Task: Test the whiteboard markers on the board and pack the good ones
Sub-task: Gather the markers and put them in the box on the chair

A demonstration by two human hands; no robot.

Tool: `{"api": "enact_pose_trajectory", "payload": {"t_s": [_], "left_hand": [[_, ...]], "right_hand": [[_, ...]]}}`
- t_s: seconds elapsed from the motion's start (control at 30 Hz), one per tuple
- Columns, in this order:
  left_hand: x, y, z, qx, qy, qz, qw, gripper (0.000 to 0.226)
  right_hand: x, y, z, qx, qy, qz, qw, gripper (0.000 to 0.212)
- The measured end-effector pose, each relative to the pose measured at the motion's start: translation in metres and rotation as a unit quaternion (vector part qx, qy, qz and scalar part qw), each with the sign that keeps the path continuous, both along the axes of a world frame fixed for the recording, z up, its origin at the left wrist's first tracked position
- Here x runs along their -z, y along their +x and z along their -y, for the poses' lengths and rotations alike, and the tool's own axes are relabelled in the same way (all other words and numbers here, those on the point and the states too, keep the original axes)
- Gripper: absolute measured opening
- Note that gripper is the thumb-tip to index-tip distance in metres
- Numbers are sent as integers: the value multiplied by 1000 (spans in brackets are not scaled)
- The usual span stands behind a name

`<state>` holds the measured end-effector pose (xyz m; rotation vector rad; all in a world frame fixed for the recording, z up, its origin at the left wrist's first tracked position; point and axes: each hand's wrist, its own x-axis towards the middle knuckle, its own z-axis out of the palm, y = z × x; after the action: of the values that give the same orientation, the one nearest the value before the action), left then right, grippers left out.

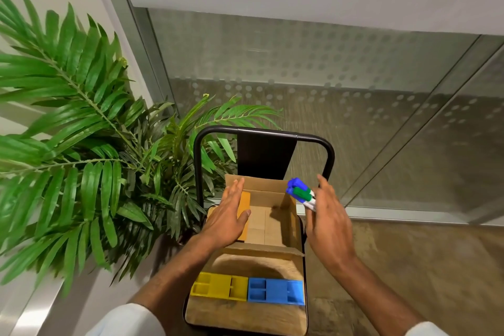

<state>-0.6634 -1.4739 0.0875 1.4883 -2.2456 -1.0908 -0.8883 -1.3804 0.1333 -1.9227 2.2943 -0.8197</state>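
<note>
An open cardboard box (283,224) stands on a wooden chair seat (242,316). My left hand (227,217) lies flat with straight fingers on the box's left flap (244,209), pressing it outward. My right hand (326,215) holds a bundle of whiteboard markers (301,192) with blue and green caps just above the box's right edge, caps pointing up and left. The inside of the box shows only bare cardboard.
A yellow tray (219,288) and a blue tray (276,290) lie side by side on the seat in front of the box. The chair's black metal back (266,157) rises behind. A large palm plant (81,144) crowds the left; a frosted glass wall (327,63) stands behind.
</note>
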Motion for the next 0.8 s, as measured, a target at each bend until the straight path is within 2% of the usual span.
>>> {"api": "enact_pose_trajectory", "payload": {"t_s": [0.13, 0.27, 0.4, 0.5, 0.7, 0.8], "left_hand": [[2, -1, -1, -5, -5, -3, 1000, 87], [4, -2, -3, -8, -10, -3, 1000, 88], [7, -1, -5, -5, -22, -3, 1000, 87], [7, 3, -6, -1, -27, 3, 1000, 86], [-15, 9, -32, 43, -124, 17, 991, 70], [-18, 15, -45, 88, -173, 47, 980, 79]], "right_hand": [[14, -7, -11, 52, 8, 24, 998, 43], [34, -4, -13, 45, 97, 13, 994, 35], [45, 8, -2, -36, 166, -10, 985, 37], [43, 14, 13, -107, 208, -51, 971, 31], [27, 13, 26, -79, 166, -18, 983, 34], [17, 13, 20, -54, 112, -5, 992, 35]]}}
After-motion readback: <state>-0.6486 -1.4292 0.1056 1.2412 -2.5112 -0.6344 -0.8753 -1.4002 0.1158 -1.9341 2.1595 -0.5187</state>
